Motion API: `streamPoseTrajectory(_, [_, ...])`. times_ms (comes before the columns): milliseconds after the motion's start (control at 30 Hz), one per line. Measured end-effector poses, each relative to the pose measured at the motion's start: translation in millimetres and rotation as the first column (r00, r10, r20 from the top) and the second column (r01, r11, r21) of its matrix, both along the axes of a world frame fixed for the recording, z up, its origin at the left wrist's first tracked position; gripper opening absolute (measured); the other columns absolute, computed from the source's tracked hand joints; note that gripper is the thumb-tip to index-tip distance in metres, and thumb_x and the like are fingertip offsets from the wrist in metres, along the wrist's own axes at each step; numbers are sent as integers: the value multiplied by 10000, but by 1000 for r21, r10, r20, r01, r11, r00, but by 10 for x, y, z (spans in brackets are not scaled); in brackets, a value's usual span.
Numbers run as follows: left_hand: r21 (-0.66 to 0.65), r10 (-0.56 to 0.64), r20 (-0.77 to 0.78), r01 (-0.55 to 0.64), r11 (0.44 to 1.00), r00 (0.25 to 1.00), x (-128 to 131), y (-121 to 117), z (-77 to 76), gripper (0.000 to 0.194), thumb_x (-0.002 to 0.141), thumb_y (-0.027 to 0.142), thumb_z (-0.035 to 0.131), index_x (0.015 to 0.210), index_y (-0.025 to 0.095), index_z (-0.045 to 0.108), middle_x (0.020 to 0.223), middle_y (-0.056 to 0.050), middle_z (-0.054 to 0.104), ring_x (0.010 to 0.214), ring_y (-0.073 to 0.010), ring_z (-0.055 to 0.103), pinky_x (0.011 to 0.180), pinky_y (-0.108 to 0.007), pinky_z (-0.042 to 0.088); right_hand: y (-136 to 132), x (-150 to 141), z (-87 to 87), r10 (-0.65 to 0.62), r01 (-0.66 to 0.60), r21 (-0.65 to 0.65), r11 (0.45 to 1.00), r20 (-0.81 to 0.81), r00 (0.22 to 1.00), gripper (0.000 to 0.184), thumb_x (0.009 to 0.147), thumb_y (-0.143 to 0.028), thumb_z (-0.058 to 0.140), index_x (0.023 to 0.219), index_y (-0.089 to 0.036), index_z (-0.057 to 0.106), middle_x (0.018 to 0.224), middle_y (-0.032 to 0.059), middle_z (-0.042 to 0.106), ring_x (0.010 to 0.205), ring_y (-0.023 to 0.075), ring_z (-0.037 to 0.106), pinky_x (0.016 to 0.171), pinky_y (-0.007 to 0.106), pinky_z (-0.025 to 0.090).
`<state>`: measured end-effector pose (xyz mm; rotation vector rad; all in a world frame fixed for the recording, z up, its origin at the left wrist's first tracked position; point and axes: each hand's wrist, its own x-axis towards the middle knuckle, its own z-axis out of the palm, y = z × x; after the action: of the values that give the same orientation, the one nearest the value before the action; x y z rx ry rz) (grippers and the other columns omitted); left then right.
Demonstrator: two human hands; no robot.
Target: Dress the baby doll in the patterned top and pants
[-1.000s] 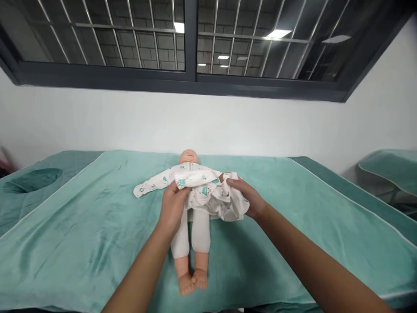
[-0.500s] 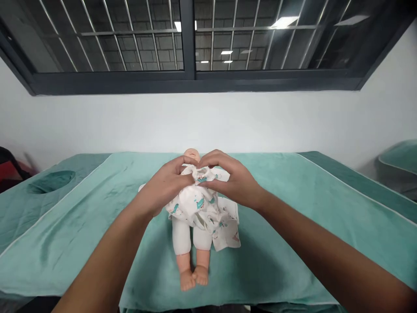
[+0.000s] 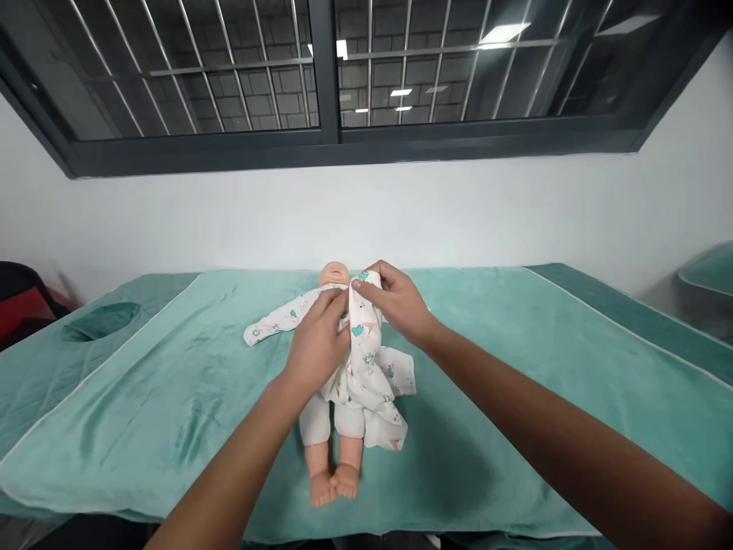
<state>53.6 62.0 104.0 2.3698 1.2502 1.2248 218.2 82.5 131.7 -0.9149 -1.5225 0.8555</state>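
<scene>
A red and black object (image 3: 26,305) sits at the far left, beside a quilted dark-teal cover (image 3: 43,382) with an oval hollow (image 3: 101,321). Pale piping slants there, edging a plush green sheet (image 3: 143,428). On the sheet lies a baby doll (image 3: 347,451), smooth-headed, white cloth down its legs to bare moulded feet; a printed sleeve (image 3: 278,319) stretches out to its left in view. The left hand (image 3: 318,347) bends over its chest, fingers narrowed at the cloth's edge (partly hidden, so I can't tell whether they grip). Next, a thin white printed garment (image 3: 363,359) hangs in soft folds over the doll, its upper edge pinched by the right hand (image 3: 401,302) near the chin. Rightward, broad plush gives room up to a darker strip (image 3: 630,313).
</scene>
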Motion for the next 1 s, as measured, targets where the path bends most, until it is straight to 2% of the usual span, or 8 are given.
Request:
streamPoseTrajectory(167, [-61, 87, 213, -76, 995, 973, 115, -88, -2, 70, 843, 190, 570, 904, 204, 603, 935, -18, 636, 902, -182, 582, 826, -302, 443, -14, 152, -158, 104, -140, -121, 983, -263, 959, 349, 791, -395, 726, 689, -200, 454, 647, -68, 439, 590, 91, 424, 547, 218, 332])
streamPoseTrajectory(300, [-422, 81, 623, 247, 872, 778, 120, -174, 215, 187, 787, 323, 702, 817, 196, 567, 787, 23, 604, 722, -133, 570, 687, -239, 449, -53, 318, -172, 304, -417, -146, 897, -481, 822, 308, 799, -345, 733, 709, -193, 482, 626, -72, 471, 550, 75, 453, 521, 197, 349])
streamPoseTrajectory(400, [-448, 113, 828, 529, 721, 549, 73, -193, 345, 247, 785, 379, 725, 853, 191, 580, 735, 33, 598, 634, -111, 572, 629, -219, 458, -128, 437, -182, 492, -627, -204, 752, -460, 739, 287, 750, -375, 780, 860, -174, 606, 714, -38, 589, 600, 86, 537, 548, 196, 408])
streamPoseTrajectory(533, [-370, 150, 912, 609, 701, 381, 27, -195, 432, 284, 755, 373, 773, 807, 183, 569, 682, 50, 583, 547, -76, 539, 568, -185, 452, -250, 475, -165, 756, -750, -430, 503, -201, 622, 373, 672, -398, 839, 858, -114, 684, 744, 18, 658, 661, 128, 605, 618, 237, 487])
streamPoseTrajectory(633, [-417, 129, 884, 635, 651, 449, -13, -241, 489, 319, 764, 448, 751, 797, 172, 596, 648, 38, 591, 492, -76, 507, 506, -192, 436, -281, 378, -88, 663, -704, -331, 629, -244, 707, 374, 746, -463, 775, 903, -136, 684, 774, 30, 670, 726, 151, 623, 654, 254, 506])
streamPoseTrajectory(800, [-680, -153, 584, 583, 445, 797, -170, -320, 547, 321, 703, 377, 805, 918, 160, 706, 804, -47, 716, 682, -188, 661, 582, -254, 502, -217, 173, 53, 356, -470, -195, 861, -430, 830, 464, 863, -626, 572, 843, -169, 649, 734, 27, 641, 671, 148, 600, 587, 246, 486])
streamPoseTrajectory(900, [-625, -108, 603, 553, 552, 790, -214, -286, 508, 332, 741, 366, 770, 990, 154, 714, 896, -77, 737, 788, -221, 687, 665, -283, 522, -233, 129, 61, 352, -455, -267, 849, -355, 866, 490, 842, -655, 577, 901, -176, 664, 770, 28, 661, 686, 151, 611, 600, 251, 493])
streamPoseTrajectory(1000, [-514, 38, 737, 522, 681, 675, -190, -217, 436, 410, 768, 415, 738, 1069, 143, 678, 895, -75, 731, 787, -224, 690, 656, -279, 521, -279, 128, 39, 621, -603, -358, 713, -77, 780, 430, 728, -537, 765, 945, -174, 686, 895, 35, 694, 792, 167, 636, 695, 267, 516])
